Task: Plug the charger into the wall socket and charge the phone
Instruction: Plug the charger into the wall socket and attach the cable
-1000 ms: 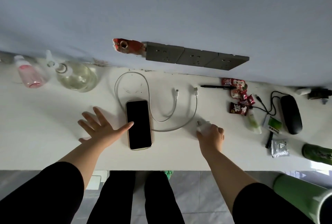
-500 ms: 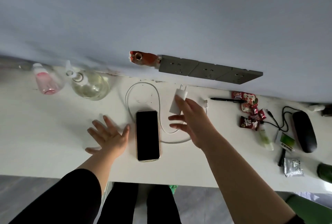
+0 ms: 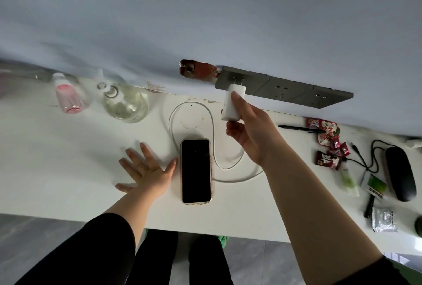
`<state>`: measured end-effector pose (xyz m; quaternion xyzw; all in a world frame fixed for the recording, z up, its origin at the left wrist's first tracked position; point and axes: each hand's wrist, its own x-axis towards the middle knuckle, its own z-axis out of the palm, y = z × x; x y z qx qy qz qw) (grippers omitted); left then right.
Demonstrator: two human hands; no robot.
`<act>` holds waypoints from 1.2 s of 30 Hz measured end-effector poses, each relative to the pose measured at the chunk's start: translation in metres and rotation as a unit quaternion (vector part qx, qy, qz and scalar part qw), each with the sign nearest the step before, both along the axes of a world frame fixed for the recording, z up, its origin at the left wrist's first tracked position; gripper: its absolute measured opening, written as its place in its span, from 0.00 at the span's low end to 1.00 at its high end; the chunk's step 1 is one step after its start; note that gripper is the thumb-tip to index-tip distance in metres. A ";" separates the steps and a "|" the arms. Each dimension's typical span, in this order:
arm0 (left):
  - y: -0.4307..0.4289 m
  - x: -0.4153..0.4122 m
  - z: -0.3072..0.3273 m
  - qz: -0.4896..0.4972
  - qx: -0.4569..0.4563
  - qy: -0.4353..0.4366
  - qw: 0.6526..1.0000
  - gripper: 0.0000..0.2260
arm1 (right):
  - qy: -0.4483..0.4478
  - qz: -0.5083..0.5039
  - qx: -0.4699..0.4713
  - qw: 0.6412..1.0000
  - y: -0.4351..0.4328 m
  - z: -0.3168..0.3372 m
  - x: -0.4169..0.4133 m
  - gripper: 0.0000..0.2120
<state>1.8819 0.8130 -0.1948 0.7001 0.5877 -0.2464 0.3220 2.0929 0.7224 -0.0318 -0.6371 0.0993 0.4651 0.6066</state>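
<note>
My right hand point(image 3: 250, 133) grips a white charger block point(image 3: 232, 105), its two prongs raised right at the leftmost grey wall socket point(image 3: 245, 79); whether they are in the holes I cannot tell. A dark-screened phone point(image 3: 196, 170) with a gold rim lies flat on the white table point(image 3: 68, 170). A white cable point(image 3: 212, 125) loops behind and to the right of the phone, loose on the table. My left hand point(image 3: 147, 169) rests flat with fingers spread, thumb tip beside the phone's left edge.
Two more grey sockets point(image 3: 319, 96) continue to the right. A pink bottle point(image 3: 68, 97) and a clear pump bottle point(image 3: 124, 104) stand at the back left. At the right lie snack packets point(image 3: 327, 141), a black pen point(image 3: 301, 128), a black mouse point(image 3: 399, 172) with cable.
My right hand picked the charger block up off the table and carried it up and back to the leftmost socket. My left hand stayed flat beside the phone.
</note>
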 end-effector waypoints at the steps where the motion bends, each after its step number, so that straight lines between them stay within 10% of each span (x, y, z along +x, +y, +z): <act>1: 0.000 0.000 -0.001 -0.002 -0.002 0.000 1.000 0.47 | 0.001 -0.005 0.007 1.000 -0.001 0.001 0.002 0.14; 36: -0.001 0.002 0.003 0.006 -0.009 -0.005 1.000 0.55 | 0.068 -0.149 0.041 0.986 0.003 0.000 0.004 0.08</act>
